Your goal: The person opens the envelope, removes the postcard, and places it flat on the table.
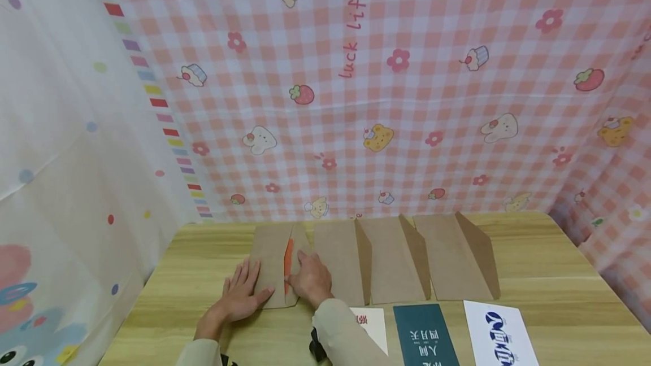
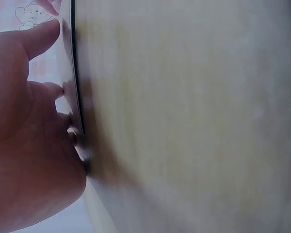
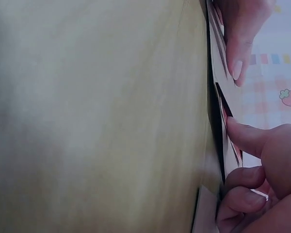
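At the left of the row lies a brown kraft envelope, its flap spread toward the right. A strip of orange card shows at its mouth; the rest is hidden inside. My left hand rests on the envelope's left part with fingers spread, the thumb near its lower edge. At the mouth, my right hand touches the orange strip with its thumb, while the index finger lies on the flap. In the right wrist view, the right thumb reaches the opening and the other fingers are bent beside it.
Three more kraft envelopes lie to the right, their flaps raised. Nearer the front are a cream card partly behind the right sleeve, a dark green card and a white card with blue print. A checked cloth hangs behind the wooden table.
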`<state>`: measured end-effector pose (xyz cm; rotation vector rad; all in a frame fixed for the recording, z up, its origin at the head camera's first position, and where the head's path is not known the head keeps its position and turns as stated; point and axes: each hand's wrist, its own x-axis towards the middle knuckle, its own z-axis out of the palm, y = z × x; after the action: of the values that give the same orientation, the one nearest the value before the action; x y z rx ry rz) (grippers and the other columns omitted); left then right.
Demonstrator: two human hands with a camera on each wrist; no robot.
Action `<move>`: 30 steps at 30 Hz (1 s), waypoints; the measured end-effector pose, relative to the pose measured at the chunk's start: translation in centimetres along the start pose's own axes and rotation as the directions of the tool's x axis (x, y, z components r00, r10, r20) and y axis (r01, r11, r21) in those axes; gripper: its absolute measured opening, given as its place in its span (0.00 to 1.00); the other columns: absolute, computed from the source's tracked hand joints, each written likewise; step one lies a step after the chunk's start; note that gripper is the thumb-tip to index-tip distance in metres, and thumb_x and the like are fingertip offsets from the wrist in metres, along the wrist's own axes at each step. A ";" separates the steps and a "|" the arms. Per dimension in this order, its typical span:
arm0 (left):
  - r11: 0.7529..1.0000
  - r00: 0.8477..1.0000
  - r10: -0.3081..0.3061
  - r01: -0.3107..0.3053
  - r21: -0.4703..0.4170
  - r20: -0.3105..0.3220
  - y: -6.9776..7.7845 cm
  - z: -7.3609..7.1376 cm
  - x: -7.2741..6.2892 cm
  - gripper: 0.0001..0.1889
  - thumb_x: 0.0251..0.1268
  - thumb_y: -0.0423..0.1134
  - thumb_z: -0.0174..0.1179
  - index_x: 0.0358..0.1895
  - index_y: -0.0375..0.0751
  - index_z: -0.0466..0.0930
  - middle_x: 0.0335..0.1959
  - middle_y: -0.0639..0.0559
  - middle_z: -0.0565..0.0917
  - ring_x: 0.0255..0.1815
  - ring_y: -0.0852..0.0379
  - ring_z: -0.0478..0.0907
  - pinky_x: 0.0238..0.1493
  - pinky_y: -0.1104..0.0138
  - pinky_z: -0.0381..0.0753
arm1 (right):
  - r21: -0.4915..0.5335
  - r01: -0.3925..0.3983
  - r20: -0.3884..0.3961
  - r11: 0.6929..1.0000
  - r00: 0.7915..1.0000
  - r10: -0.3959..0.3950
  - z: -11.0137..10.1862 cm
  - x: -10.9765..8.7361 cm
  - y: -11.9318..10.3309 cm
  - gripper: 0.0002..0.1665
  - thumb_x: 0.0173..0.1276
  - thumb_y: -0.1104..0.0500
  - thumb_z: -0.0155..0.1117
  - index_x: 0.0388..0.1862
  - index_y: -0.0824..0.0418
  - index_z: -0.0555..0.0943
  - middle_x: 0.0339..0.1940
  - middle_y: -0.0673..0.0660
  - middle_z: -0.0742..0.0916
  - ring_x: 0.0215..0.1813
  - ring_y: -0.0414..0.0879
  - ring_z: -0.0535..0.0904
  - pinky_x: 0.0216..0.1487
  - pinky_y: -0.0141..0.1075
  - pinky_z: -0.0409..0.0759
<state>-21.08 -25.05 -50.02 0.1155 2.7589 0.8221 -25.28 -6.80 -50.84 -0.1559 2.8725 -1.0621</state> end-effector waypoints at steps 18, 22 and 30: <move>0.999 1.000 0.027 -0.027 -0.033 -0.002 -0.7 0.4 0.0 0.46 0.72 0.60 0.50 0.79 0.32 0.44 0.79 0.28 0.34 0.79 0.31 0.28 0.71 0.34 0.24 | 0.110 0.037 0.042 0.993 0.998 -0.042 -0.3 0.1 0.7 0.38 0.57 0.63 0.69 0.69 0.60 0.74 0.61 0.65 0.81 0.62 0.60 0.77 0.59 0.52 0.77; 1.000 1.000 0.003 -0.003 -0.013 0.014 -0.2 0.2 -0.1 0.44 0.73 0.56 0.52 0.79 0.33 0.43 0.79 0.29 0.34 0.79 0.31 0.28 0.71 0.34 0.25 | 0.093 0.050 0.031 0.994 0.998 -0.053 -0.3 0.0 0.7 0.38 0.56 0.58 0.72 0.68 0.59 0.75 0.56 0.64 0.82 0.57 0.60 0.79 0.55 0.52 0.78; 1.000 1.000 -0.007 0.007 0.018 0.018 0.2 0.0 -0.1 0.42 0.74 0.54 0.52 0.79 0.33 0.44 0.79 0.30 0.34 0.79 0.30 0.28 0.71 0.33 0.28 | 0.123 0.046 0.025 0.991 0.998 -0.049 -0.5 0.1 0.6 0.36 0.54 0.60 0.75 0.65 0.55 0.78 0.53 0.62 0.83 0.52 0.57 0.80 0.51 0.52 0.78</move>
<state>-21.03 -24.94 -49.89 0.1163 2.7483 0.7912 -25.48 -5.99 -50.88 -0.2301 2.7826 -1.2302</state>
